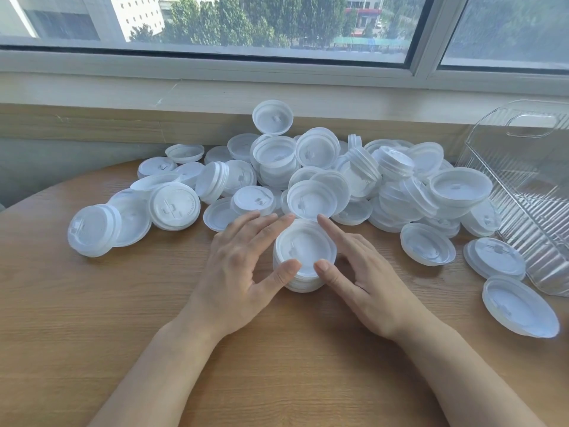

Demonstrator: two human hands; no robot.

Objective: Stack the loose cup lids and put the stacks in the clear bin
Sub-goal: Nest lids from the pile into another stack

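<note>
A round-edged wooden tabletop (pixel 92 318) stands against a pale window sill (pixel 215 90) that runs along its far edge, and above the sill a white-framed window (pixel 421 41) looks out on green trees (pixel 261 20) and a pale building (pixel 61 16) at the left.

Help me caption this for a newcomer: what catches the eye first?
A sprawling heap of white cup lids covers the far side of the wooden table. In front of it, the left hand and right hand flank a short lid stack. A clear bin stands at the right edge.
</note>
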